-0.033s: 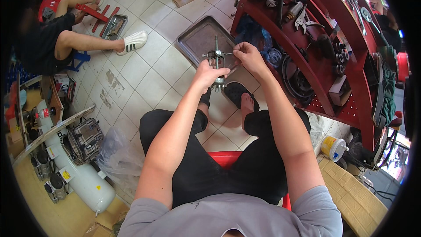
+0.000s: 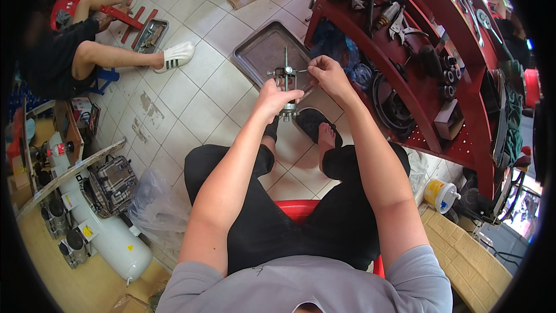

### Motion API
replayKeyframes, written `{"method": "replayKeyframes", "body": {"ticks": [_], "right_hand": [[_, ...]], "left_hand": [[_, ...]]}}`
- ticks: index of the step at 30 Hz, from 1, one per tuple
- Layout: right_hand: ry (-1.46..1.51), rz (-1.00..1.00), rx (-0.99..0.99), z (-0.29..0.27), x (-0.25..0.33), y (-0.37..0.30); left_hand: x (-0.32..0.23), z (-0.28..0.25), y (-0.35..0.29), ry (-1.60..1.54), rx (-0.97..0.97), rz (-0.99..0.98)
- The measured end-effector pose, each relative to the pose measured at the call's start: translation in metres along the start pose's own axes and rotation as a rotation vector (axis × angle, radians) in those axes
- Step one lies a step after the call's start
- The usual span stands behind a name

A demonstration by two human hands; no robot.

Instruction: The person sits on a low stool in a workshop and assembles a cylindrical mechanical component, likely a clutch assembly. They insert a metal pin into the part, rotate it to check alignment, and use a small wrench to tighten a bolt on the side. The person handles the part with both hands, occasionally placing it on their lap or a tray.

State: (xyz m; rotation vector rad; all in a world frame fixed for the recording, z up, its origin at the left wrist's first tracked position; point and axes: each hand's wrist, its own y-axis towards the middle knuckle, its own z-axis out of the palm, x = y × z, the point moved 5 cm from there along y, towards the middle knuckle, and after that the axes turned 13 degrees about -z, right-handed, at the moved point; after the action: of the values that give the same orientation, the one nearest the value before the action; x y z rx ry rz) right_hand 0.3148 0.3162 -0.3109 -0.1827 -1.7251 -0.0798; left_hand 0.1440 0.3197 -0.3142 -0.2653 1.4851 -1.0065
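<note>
Between my knees I hold a metal puller-like tool (image 2: pixel 288 71) upright, its long threaded rod pointing away from me. My left hand (image 2: pixel 277 97) is closed around its body, the thumb lying across the front. At the tool's right side my right hand (image 2: pixel 329 75) pinches the outer end of a thin metal rod (image 2: pixel 302 71) that sticks out sideways. The fingertips partly cover that end. Beyond and below the tool, a shallow grey metal tray (image 2: pixel 248 52) lies on the tiled floor.
On the right a red tool rack (image 2: pixel 399 84) carries pliers, wrenches and round parts. At the far left another person (image 2: pixel 116 52) sits by a red stand and a small parts tray (image 2: pixel 152 36). A white tank (image 2: pixel 110 249) and plastic bag (image 2: pixel 159 203) are at lower left, a white bucket (image 2: pixel 440 195) at right.
</note>
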Motion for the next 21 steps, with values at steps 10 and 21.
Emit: {"method": "replayKeyframes", "body": {"ticks": [10, 21], "right_hand": [[-0.026, 0.002, -0.007, -0.001, 0.009, -0.002], [-0.027, 0.026, -0.025, -0.006, 0.012, -0.001]], "left_hand": [[-0.005, -0.001, 0.000, 0.145, -0.118, 0.146], [-0.017, -0.018, -0.006, -0.109, -0.213, 0.164]]}}
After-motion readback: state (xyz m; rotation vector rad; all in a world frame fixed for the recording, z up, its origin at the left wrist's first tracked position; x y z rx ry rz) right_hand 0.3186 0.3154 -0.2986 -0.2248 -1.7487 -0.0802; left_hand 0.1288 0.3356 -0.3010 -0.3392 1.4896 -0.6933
